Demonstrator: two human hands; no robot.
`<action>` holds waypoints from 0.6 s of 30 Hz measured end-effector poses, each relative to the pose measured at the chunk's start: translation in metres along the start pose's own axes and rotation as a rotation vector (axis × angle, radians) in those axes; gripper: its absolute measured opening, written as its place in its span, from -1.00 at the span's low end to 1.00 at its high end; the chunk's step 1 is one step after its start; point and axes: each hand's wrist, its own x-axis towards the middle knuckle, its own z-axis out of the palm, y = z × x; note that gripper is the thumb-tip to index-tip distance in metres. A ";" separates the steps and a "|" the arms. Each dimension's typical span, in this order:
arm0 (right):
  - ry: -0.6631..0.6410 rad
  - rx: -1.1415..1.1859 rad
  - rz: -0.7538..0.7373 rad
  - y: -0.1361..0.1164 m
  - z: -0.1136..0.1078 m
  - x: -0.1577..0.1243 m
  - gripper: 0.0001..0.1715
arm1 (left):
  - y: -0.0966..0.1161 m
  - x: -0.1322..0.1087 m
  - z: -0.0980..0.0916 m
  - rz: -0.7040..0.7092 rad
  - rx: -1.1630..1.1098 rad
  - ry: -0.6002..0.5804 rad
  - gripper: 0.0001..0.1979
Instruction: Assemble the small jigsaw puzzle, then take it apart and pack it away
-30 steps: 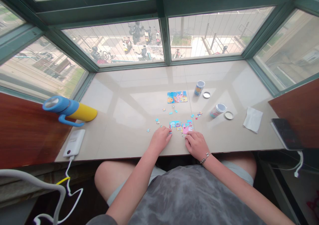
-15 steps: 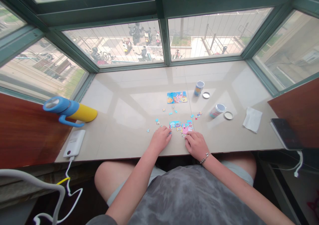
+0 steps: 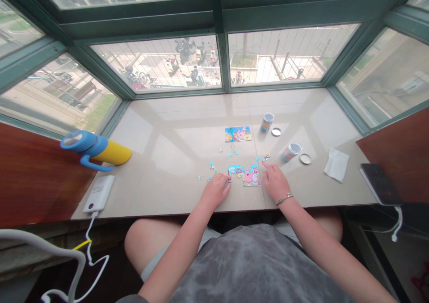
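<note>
A partly joined jigsaw puzzle, with pink and blue cartoon figures, lies between my hands. My left hand rests at its left side, fingers curled together around the edge of a small red-and-blue jigsaw piece. To the right of the puzzle is my right hand, wearing a bracelet; its index finger stretches forward onto a small red jigsaw piece, mostly under the fingertip. Several loose blue pieces are scattered left of and behind the puzzle. A picture card of the same style lies farther back.
Two clear-topped cans stand at the back right beside their round lids. Farther right are a white tissue and a dark tablet. A yellow-and-blue bottle and a white power bank with a cable occupy the left.
My right hand has moved off the puzzle's lower right corner, right and forward, to the small red piece. The pink section now shows fully. My left hand stays almost where it was.
</note>
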 end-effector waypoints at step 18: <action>-0.323 -0.223 -0.016 0.035 -0.019 0.052 -0.79 | -0.015 -0.023 -0.009 -0.071 -0.046 0.046 -0.85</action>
